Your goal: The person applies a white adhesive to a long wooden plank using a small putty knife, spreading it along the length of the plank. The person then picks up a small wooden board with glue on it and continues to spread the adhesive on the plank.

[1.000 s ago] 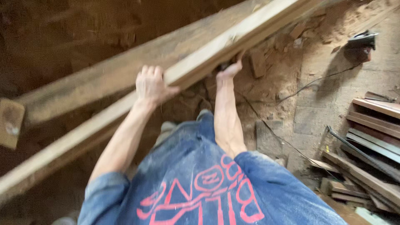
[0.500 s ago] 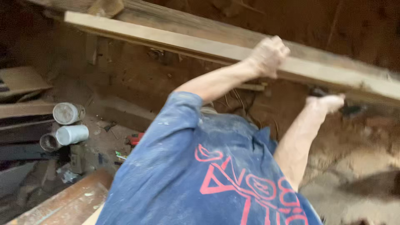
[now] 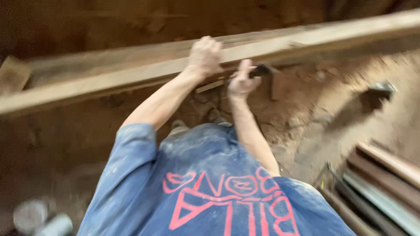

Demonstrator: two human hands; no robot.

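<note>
- The long wooden plank (image 3: 131,74) is the thing both hands are on; it runs across the whole view from low at the left edge to high at the right edge, held up above the dirt floor (image 3: 306,113).
- Nearest the camera is the person's blue shirt (image 3: 205,175) with red lettering, dusted pale at the shoulders.
- Low on the left, blurred pale round objects (image 3: 39,216) lie on the floor; what they are cannot be told.
- Low on the right, a stack of long boards (image 3: 385,183) lies on the floor, well apart from the plank.
- The right hand (image 3: 241,81) is raised under the plank's near edge, fingers curled shut on a dark tool (image 3: 261,70); the blur hides what kind of tool it is.
- The left hand (image 3: 204,56) lies over the top of the plank, fingers wrapped down over its far side, clamped on the wood.
- A second beam (image 3: 109,59) lies just behind the plank, roughly parallel.
- Farther right, a small dark object (image 3: 380,89) sits on the sawdust-coloured floor.
</note>
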